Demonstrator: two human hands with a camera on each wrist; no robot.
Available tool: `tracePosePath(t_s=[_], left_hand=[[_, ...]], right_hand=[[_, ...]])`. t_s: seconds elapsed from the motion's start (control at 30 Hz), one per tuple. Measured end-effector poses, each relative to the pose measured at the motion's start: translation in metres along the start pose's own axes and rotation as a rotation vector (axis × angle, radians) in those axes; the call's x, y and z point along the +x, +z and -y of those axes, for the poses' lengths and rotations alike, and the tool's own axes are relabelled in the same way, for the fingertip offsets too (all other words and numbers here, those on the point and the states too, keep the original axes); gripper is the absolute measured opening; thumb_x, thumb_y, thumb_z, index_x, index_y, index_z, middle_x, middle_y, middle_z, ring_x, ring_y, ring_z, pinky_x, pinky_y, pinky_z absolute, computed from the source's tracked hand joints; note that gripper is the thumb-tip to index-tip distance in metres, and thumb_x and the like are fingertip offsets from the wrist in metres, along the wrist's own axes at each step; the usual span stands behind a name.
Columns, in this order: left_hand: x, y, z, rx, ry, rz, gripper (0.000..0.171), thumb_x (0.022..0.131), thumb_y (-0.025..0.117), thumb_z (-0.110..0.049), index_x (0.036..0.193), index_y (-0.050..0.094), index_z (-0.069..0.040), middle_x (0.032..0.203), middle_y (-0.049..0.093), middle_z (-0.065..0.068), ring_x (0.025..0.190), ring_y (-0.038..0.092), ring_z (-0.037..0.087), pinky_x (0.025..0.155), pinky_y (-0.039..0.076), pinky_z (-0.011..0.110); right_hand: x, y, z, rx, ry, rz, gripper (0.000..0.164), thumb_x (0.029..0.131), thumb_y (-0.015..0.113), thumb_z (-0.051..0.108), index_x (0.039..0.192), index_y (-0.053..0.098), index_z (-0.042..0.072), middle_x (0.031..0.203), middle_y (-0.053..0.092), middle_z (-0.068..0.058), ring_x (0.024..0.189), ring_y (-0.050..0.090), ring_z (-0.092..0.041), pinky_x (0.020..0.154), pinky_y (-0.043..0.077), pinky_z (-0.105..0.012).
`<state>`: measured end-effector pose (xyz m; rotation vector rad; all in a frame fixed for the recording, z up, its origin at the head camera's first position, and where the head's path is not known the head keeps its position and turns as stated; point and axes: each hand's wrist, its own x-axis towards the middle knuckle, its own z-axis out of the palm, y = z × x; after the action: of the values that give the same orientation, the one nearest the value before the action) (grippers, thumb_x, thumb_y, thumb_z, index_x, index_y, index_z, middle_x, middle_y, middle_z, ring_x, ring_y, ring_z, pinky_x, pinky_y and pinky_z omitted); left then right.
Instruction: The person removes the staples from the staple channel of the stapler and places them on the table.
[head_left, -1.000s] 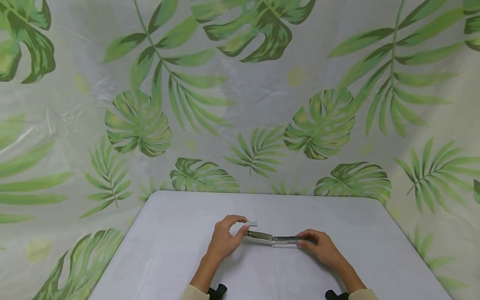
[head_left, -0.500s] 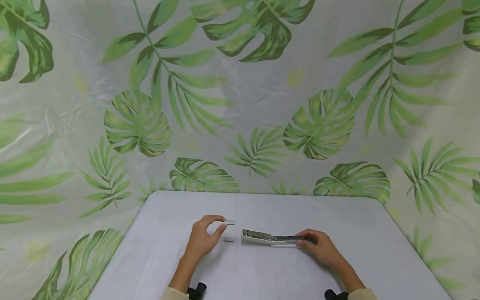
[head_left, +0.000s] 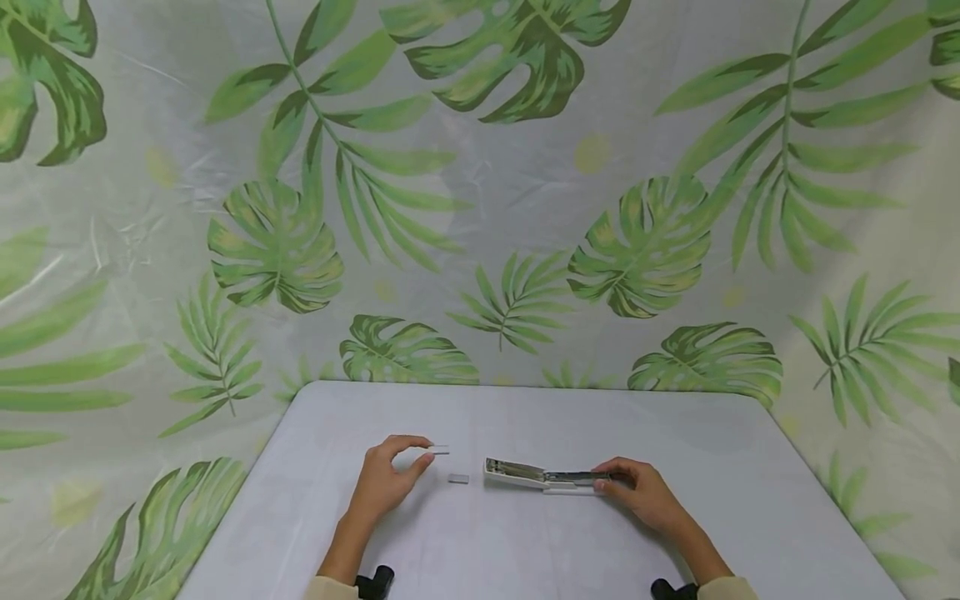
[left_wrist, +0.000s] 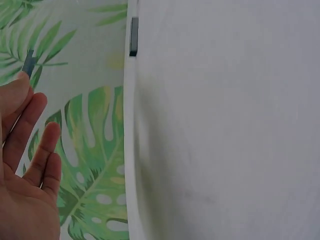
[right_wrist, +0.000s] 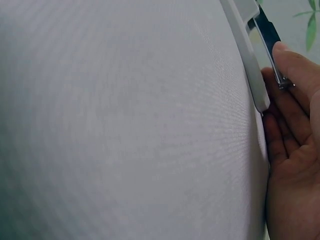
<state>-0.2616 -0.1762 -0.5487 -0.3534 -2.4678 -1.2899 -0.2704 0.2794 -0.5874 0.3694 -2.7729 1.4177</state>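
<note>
An opened stapler [head_left: 517,473] lies on the white table, its cover swung back to the left and its dark metal magazine to the right. My right hand [head_left: 647,498] pinches the magazine's right end between thumb and fingers; the right wrist view shows the thumb on the dark rail [right_wrist: 268,37] above the pale base [right_wrist: 250,60]. Left of the stapler, my left hand [head_left: 384,482] holds a small staple strip [head_left: 441,450] by its end, raised off the table. A second grey staple strip [head_left: 458,479] rests on the tabletop between that hand and the stapler.
The white table [head_left: 360,417] ends at a far edge against a leaf-patterned curtain [head_left: 510,192]. Dark wrist mounts [head_left: 378,581] sit at both sleeves.
My left hand has moved left, away from the stapler's cover, with the staple strip in its fingers. The strip on the table has come into view. My right hand keeps its place.
</note>
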Motion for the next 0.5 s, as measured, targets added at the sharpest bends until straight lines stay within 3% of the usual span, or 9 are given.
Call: tracePosePath(t_s=[0.17, 0.5], left_hand=[[0.000, -0.008, 0.010, 0.041, -0.017, 0.010, 0.019, 0.088, 0.083, -0.034, 0.106, 0.080, -0.029, 0.109, 0.077, -0.012, 0.116, 0.070, 0.018, 0.104, 0.053, 0.048], [0.002, -0.008, 0.029, 0.057, -0.033, 0.074, 0.015, 0.087, 0.084, -0.035, 0.102, 0.080, -0.033, 0.105, 0.077, -0.015, 0.114, 0.071, 0.021, 0.105, 0.051, 0.050]], right_hand=[[0.000, 0.002, -0.001, 0.005, 0.012, 0.005, 0.025, 0.091, 0.078, 0.040, 0.108, 0.076, 0.022, 0.110, 0.075, 0.006, 0.108, 0.068, -0.013, 0.097, 0.053, -0.028], [0.000, -0.001, -0.003, -0.011, -0.033, 0.008, 0.023, 0.093, 0.077, 0.037, 0.110, 0.076, 0.022, 0.110, 0.076, 0.005, 0.107, 0.068, -0.010, 0.095, 0.054, -0.028]])
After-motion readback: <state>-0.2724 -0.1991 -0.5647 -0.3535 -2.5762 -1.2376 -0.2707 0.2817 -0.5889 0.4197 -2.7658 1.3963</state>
